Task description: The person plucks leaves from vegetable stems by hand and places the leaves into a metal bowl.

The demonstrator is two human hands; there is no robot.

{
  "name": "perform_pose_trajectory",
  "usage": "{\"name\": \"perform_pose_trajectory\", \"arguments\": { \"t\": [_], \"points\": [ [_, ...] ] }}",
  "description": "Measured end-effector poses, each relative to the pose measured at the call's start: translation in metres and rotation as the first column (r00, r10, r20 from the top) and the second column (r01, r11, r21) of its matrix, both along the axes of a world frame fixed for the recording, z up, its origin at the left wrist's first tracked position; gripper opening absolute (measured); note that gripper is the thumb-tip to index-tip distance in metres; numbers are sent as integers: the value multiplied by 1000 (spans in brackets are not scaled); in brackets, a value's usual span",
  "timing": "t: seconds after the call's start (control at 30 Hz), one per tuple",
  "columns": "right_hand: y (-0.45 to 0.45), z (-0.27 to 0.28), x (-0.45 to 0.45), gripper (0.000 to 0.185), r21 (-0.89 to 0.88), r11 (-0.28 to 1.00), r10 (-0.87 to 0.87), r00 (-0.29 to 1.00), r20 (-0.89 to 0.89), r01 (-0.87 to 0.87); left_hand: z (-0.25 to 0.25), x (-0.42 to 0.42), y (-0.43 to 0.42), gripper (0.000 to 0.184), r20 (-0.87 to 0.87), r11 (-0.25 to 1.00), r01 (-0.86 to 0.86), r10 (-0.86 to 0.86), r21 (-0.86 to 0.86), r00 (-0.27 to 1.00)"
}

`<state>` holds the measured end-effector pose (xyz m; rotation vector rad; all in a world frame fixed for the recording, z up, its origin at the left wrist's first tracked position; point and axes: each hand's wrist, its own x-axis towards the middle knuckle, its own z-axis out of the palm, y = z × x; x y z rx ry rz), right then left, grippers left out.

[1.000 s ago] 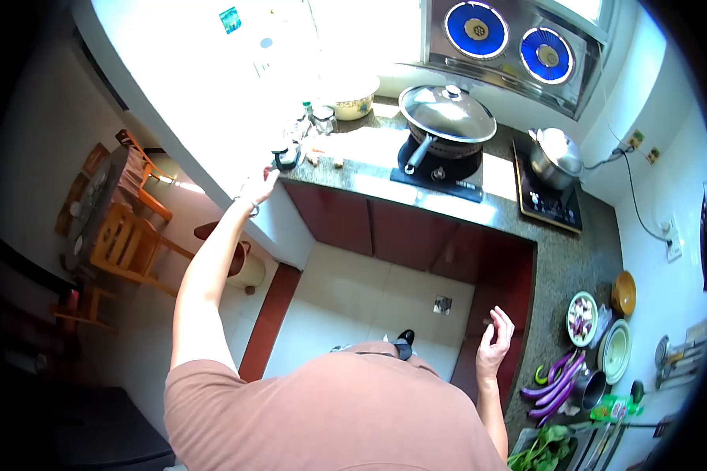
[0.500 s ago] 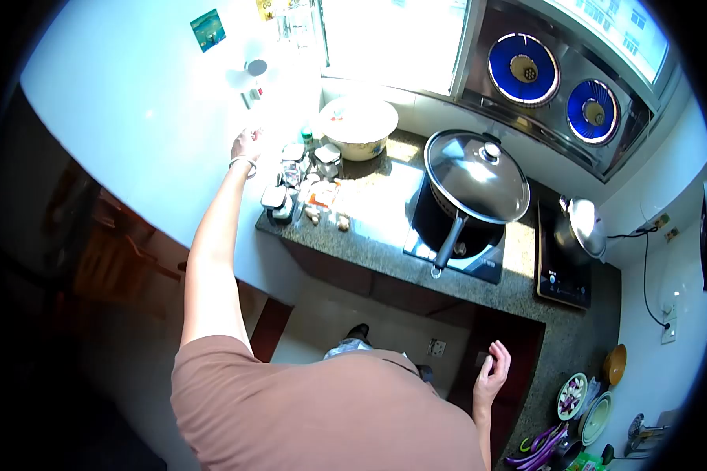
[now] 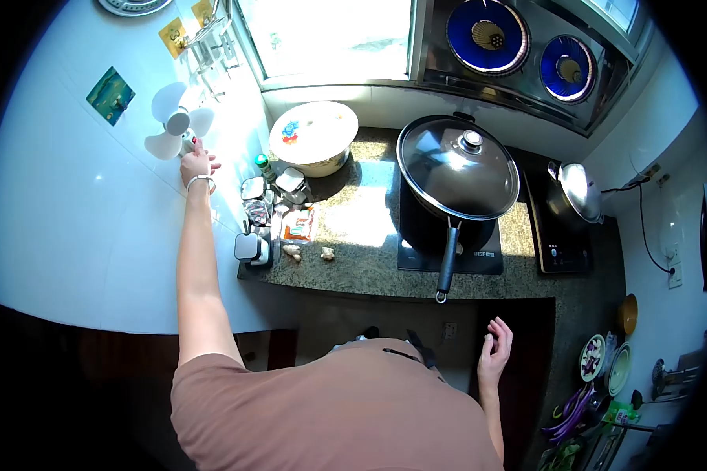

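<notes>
My left hand reaches up to the white wall at the left, with a bracelet at its wrist. Its fingers touch the base of a small white fan mounted there; the index finger points up and the others are partly bent. My right hand hangs by the counter's front edge, its fingers apart and slightly curled, holding nothing. Below and right of my left hand stand several jars, a green-capped bottle and an orange packet. Pieces of ginger lie near the counter's edge.
A lidded pan sits on a black cooktop, its handle past the counter's edge. A steel pot is on a second cooktop. Behind the jars is a large covered bowl. Bowls and eggplants lie at the lower right.
My left hand has gone from the jars at the counter's corner up to the fan on the wall. The view has shifted toward the wall and counter. My right hand stays low with its fingers apart.
</notes>
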<state>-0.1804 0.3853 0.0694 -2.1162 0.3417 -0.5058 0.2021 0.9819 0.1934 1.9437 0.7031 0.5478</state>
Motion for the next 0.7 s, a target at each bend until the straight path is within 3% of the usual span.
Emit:
{"name": "perform_pose_trajectory", "arguments": {
  "t": [0.13, 0.23, 0.33, 0.43, 0.53, 0.6, 0.63, 0.7],
  "points": [
    [7, 5, 9, 31, 15, 1000, -7, 1000, 15, 7, -9, 6, 7, 47, 146, 949, 67, -22, -310, 989],
    [6, -2, 2, 30, 27, 999, -38, 999, 0, 38, -9, 2, 2, 50, 213, 904, 130, -44, -408, 976],
    [10, -3, -7, 30, 38, 994, -98, 995, -22, 99, -30, -16, -28, 40, 173, 973, 88, -51, -214, 984],
    [15, -10, -24, 30, 77, 986, -145, 988, -61, 149, -58, -63, -124, 33, 237, 932, 317, -273, -174, 932],
    [22, -20, -44, 28, 122, 969, -206, 976, -65, 213, -91, -106, -240, 30, 173, 707, 665, -643, -242, 746],
    [31, -17, -60, 28, 150, 952, -256, 964, -76, 265, -102, -127, -306, 29, 205, 490, 829, -812, -269, 546],
    [34, -17, -70, 27, 154, 947, -278, 959, -47, 282, -94, -142, -336, 28, 242, 400, 863, -845, -307, 478],
    [40, -12, -94, 27, 117, 928, -353, 935, -29, 354, -67, -170, -383, 28, 315, 264, 940, -892, -215, 323]
  ]
}}
